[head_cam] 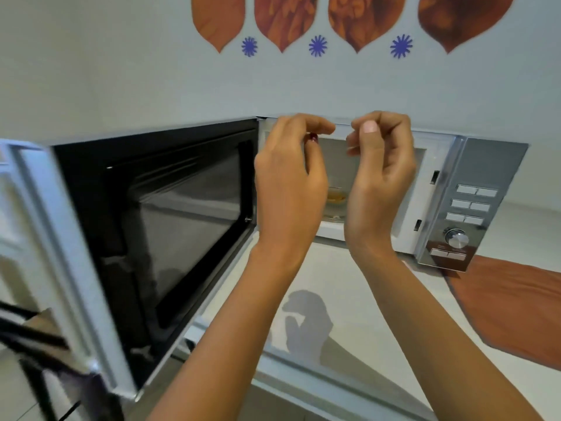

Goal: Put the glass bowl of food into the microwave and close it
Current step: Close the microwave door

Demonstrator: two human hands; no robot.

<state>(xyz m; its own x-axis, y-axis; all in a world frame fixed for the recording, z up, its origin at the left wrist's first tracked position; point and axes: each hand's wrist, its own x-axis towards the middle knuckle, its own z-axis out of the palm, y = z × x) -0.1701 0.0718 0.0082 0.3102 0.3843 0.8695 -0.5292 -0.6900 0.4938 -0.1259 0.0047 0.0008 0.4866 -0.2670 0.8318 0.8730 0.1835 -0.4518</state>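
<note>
Glass bowl [336,198] sits inside the microwave [379,189]; both hands [288,177] [382,174] empty, fingers loosely curled — door [170,238] open at left.

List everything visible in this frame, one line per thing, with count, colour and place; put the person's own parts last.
Silver-and-white microwave oven: one, on the counter, centre.
Black-windowed microwave door: one, swung open to the left.
Clear glass bowl of yellowish food: one, inside the cavity, mostly hidden.
White countertop: one, below.
Orange cloth mat: one, right.
Orange leaf-shaped wall decals: four, top.
Blue star decals: three, beneath them.
Left hand, right hand: bare, empty, fingers curled, before the opening.
</note>
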